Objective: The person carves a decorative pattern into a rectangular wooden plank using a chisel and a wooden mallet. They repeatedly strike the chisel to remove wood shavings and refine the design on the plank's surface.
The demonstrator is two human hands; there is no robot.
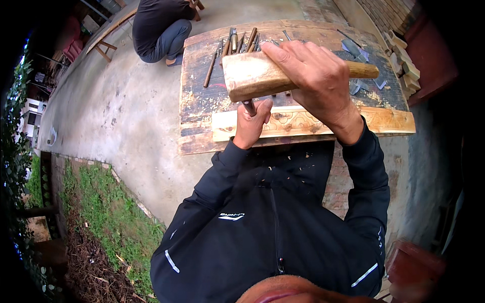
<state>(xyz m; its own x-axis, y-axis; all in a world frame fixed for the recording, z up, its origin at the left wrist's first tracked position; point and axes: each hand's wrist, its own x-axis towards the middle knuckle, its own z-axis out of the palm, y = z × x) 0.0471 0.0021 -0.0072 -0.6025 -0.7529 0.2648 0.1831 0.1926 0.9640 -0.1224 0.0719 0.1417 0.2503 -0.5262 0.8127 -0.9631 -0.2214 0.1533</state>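
Observation:
My right hand (321, 76) is wrapped round a wooden mallet (255, 76), whose blocky head points left and whose handle sticks out past the hand on the right. Below the mallet head, my left hand (250, 125) grips an upright carving chisel (249, 107). The mallet hides the top of the chisel, so I cannot tell whether the two touch. The chisel's lower end is hidden by my fist. A long pale wooden board (386, 120) with carved curving patterns lies along the near edge of the bench, right by my left hand.
The worn wooden workbench (194, 113) carries several chisels (235, 43), wood shavings (222, 105) and grey scraps (356, 50). Wood blocks (406, 65) are stacked to its right. Beyond the bench's far left, another person (161, 33) squats beside a low wooden bench (108, 38).

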